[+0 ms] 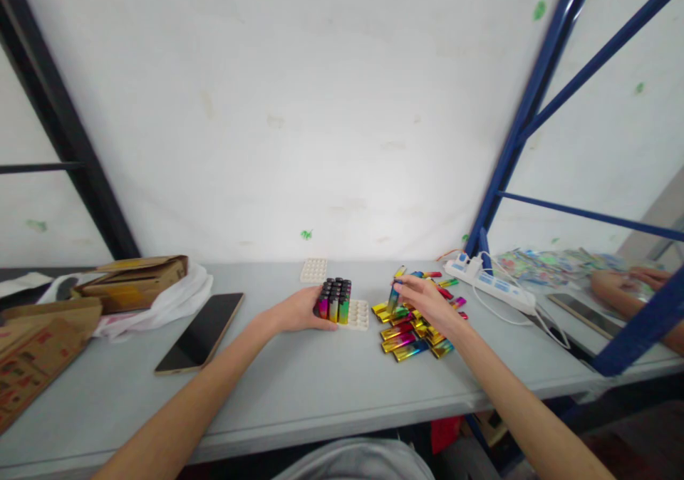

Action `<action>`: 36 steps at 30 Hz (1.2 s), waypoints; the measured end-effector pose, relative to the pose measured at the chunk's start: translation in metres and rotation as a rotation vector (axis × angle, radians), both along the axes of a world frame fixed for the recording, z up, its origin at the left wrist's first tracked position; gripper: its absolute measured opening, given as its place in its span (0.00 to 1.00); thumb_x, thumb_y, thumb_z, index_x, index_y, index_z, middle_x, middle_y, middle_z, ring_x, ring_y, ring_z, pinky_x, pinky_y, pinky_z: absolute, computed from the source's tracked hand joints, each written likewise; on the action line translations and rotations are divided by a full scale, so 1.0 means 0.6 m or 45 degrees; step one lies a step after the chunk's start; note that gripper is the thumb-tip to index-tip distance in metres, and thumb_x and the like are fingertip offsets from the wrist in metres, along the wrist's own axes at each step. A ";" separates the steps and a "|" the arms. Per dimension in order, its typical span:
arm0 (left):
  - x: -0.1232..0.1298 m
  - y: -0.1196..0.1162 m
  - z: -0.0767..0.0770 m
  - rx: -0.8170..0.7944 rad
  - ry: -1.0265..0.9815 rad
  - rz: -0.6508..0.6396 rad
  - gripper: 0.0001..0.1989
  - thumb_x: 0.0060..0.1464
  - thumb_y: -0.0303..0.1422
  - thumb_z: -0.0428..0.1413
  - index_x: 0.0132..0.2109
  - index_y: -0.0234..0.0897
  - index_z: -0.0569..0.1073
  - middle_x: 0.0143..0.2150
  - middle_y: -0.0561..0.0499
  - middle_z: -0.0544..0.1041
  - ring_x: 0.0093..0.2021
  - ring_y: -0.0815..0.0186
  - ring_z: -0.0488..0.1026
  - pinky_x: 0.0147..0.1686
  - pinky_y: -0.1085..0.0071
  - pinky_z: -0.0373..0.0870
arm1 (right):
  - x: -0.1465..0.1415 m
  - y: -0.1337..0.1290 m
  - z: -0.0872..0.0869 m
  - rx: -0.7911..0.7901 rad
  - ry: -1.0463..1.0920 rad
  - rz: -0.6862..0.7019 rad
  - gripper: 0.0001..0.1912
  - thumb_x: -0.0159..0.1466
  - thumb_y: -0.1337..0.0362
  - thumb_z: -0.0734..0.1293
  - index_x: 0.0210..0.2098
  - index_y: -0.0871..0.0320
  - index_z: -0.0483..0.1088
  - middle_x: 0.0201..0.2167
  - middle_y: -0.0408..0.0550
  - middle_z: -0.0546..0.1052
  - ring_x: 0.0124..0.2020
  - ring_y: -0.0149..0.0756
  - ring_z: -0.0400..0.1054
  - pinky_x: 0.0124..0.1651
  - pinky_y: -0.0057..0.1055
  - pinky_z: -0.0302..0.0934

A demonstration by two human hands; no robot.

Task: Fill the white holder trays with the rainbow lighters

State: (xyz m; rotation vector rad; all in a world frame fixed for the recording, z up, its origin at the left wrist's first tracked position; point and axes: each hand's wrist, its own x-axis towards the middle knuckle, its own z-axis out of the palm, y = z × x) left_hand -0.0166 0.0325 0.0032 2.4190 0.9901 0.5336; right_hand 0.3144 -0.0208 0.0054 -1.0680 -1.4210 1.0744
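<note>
Several shiny, coloured lighters point(334, 302) with black tops stand upright in rows on the left part of a white tray with round holes point(359, 315). My left hand point(302, 309) is wrapped round the left side of these lighters, its thumb along the front; its other fingers are partly hidden. On the right, my right hand point(420, 296) pinches one blue and yellow lighter point(394, 298) between thumb and fingers, tilted slightly, over a loose pile of metallic lighters point(409, 330). Part of that pile is covered by the hand.
Behind lies another white holed tray point(314, 270). A large tablet or phone point(200, 332), cardboard boxes point(131, 284) and a white plastic bag point(184, 298) are at left. A power strip point(491, 284) with cables lies right, beside a blue frame post point(507, 138). Beyond it, another person's hands point(623, 288) show.
</note>
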 end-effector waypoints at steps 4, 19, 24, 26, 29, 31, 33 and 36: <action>0.000 0.001 0.002 -0.027 -0.024 -0.022 0.39 0.43 0.51 0.70 0.58 0.37 0.72 0.56 0.46 0.79 0.53 0.51 0.75 0.57 0.60 0.71 | -0.057 0.033 0.035 0.001 0.442 0.047 0.24 0.56 0.43 0.77 0.38 0.53 0.71 0.35 0.45 0.79 0.36 0.36 0.73 0.45 0.35 0.68; -0.006 0.011 0.005 0.009 -0.003 0.008 0.39 0.41 0.52 0.71 0.57 0.36 0.74 0.55 0.46 0.80 0.52 0.51 0.76 0.55 0.61 0.71 | -0.112 0.071 -0.003 0.435 -0.601 -0.385 0.28 0.64 0.41 0.61 0.19 0.54 0.56 0.18 0.39 0.55 0.24 0.31 0.52 0.29 0.30 0.46; -0.005 0.008 0.006 0.013 0.004 0.019 0.37 0.42 0.52 0.70 0.54 0.35 0.75 0.48 0.47 0.82 0.52 0.50 0.76 0.55 0.61 0.72 | -0.110 0.056 0.002 0.472 -0.584 -0.417 0.20 0.64 0.49 0.59 0.21 0.54 0.57 0.19 0.39 0.58 0.24 0.32 0.54 0.30 0.30 0.47; -0.005 0.009 0.006 0.012 0.007 0.020 0.37 0.41 0.52 0.70 0.55 0.35 0.75 0.47 0.47 0.82 0.51 0.50 0.77 0.54 0.61 0.72 | -0.116 0.049 0.002 0.509 -0.584 -0.408 0.18 0.64 0.51 0.58 0.23 0.54 0.58 0.19 0.39 0.59 0.25 0.32 0.54 0.30 0.30 0.48; -0.006 0.011 0.006 -0.005 0.025 0.021 0.38 0.42 0.51 0.70 0.55 0.34 0.74 0.47 0.46 0.82 0.49 0.51 0.78 0.53 0.61 0.73 | -0.126 0.042 0.002 0.527 -0.609 -0.377 0.20 0.64 0.50 0.58 0.22 0.54 0.57 0.19 0.39 0.58 0.25 0.32 0.53 0.30 0.30 0.47; -0.006 0.011 0.006 -0.021 0.043 0.022 0.38 0.42 0.52 0.70 0.56 0.34 0.74 0.48 0.46 0.82 0.49 0.51 0.78 0.52 0.61 0.73 | -0.130 0.039 0.003 0.529 -0.608 -0.352 0.22 0.65 0.48 0.59 0.22 0.54 0.57 0.20 0.39 0.57 0.25 0.32 0.53 0.31 0.30 0.47; -0.006 0.011 0.005 -0.033 0.048 0.018 0.39 0.42 0.52 0.70 0.57 0.34 0.73 0.50 0.46 0.82 0.49 0.51 0.78 0.52 0.61 0.73 | -0.132 0.036 0.005 0.536 -0.603 -0.329 0.23 0.65 0.46 0.60 0.21 0.55 0.56 0.20 0.39 0.57 0.25 0.31 0.53 0.31 0.30 0.47; -0.007 0.010 0.003 -0.042 0.019 -0.001 0.40 0.43 0.52 0.70 0.58 0.34 0.72 0.50 0.46 0.82 0.49 0.52 0.77 0.52 0.62 0.73 | -0.132 0.035 0.008 0.546 -0.613 -0.335 0.22 0.65 0.49 0.60 0.21 0.55 0.57 0.20 0.39 0.57 0.26 0.32 0.53 0.31 0.30 0.46</action>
